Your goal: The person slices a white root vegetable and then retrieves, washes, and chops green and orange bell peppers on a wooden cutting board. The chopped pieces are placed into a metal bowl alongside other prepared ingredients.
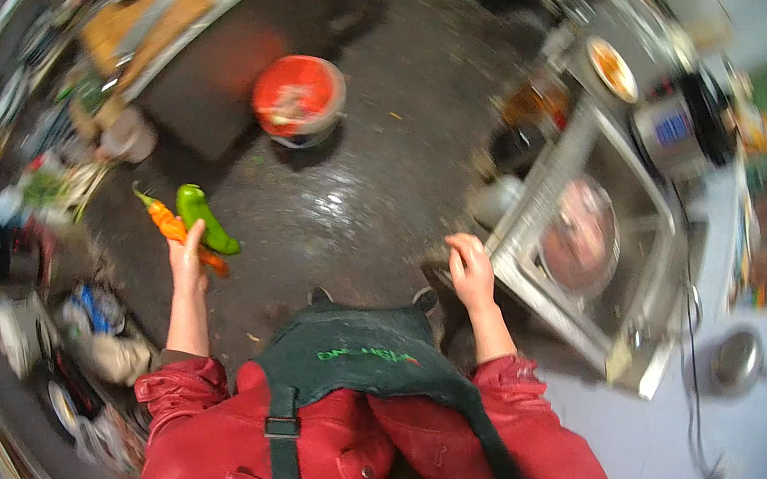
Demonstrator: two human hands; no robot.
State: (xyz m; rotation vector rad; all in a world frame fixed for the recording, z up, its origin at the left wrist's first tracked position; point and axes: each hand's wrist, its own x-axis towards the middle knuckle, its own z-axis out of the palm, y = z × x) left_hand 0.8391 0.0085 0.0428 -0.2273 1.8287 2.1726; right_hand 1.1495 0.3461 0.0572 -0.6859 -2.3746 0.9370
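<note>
My left hand [188, 261] grips a green pepper [207, 219] and a long, wrinkled orange vegetable with a thin green stem, seemingly a pepper [166, 221]. Both stick up past my fingers, above the dark floor. My right hand [471, 269] holds nothing, and its fingers are loosely bent. Beside it, to the right, is the corner of a metal sink [510, 268]. A round bowl or basin [579, 237] sits inside the sink, its contents blurred.
A red-topped bucket [300, 97] stands on the wet, dark floor [375, 187] ahead. At the upper left, a knife [146, 28] lies on a wooden cutting board [191, 1]. Leafy greens [44, 188] are at the left. A plate of food [611, 69] and a ladle-like pan [737, 361] are at the right.
</note>
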